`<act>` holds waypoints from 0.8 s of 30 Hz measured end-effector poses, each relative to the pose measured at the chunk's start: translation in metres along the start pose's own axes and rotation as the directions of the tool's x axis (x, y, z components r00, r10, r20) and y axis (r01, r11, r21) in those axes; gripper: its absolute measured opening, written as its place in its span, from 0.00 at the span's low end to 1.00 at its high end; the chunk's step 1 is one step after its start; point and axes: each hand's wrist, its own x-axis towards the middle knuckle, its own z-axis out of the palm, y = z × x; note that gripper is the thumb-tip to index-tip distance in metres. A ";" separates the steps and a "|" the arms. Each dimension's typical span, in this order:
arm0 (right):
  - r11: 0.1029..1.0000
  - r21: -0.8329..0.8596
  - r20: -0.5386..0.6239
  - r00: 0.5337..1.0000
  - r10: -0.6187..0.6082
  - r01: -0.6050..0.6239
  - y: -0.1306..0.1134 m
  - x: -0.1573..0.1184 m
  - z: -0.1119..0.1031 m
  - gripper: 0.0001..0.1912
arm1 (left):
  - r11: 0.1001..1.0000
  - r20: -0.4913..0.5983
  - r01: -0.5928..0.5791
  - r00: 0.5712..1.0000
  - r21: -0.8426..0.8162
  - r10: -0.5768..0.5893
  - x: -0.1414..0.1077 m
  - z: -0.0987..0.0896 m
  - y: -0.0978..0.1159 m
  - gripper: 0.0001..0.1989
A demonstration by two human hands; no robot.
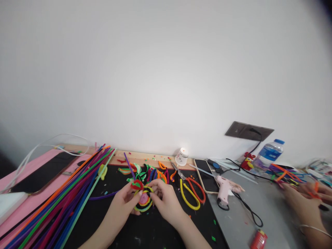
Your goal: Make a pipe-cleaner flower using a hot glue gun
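Between my two hands is a round, colourful pipe-cleaner coil with a pink middle and yellow, black and green rings. My left hand is closed on its left edge, with a red and green pipe-cleaner piece by the fingertips. On the coil's right side, the thumb and fingers of my right hand pinch its edge. Just beyond my hands lie several bent pipe-cleaner pieces in many colours on the black mat. Scissors with yellow and red handles rest right of my right hand.
Long pipe cleaners lie at left beside a dark phone. A paper cup, another phone, a pink glue gun, a red lighter and a water bottle stand or lie rightward. Another person's hands work at far right.
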 end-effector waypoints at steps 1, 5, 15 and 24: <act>1.000 -0.002 0.000 1.000 -0.003 0.003 0.000 0.000 0.000 0.11 | 1.000 0.000 0.000 1.000 0.000 0.000 0.000 0.000 0.000 0.16; 1.000 0.003 0.002 1.000 -0.011 0.011 -0.002 -0.001 -0.001 0.10 | 1.000 -0.004 0.004 1.000 -0.002 -0.004 0.001 0.000 0.000 0.16; 1.000 -0.010 0.020 1.000 -0.025 0.025 -0.006 0.000 -0.003 0.10 | 1.000 -0.015 0.014 1.000 0.001 -0.014 -0.002 0.000 0.001 0.18; 0.999 -0.029 0.005 1.000 -0.015 0.015 -0.006 -0.001 0.000 0.11 | 1.000 -0.016 -0.002 1.000 0.006 0.002 0.001 0.000 -0.002 0.16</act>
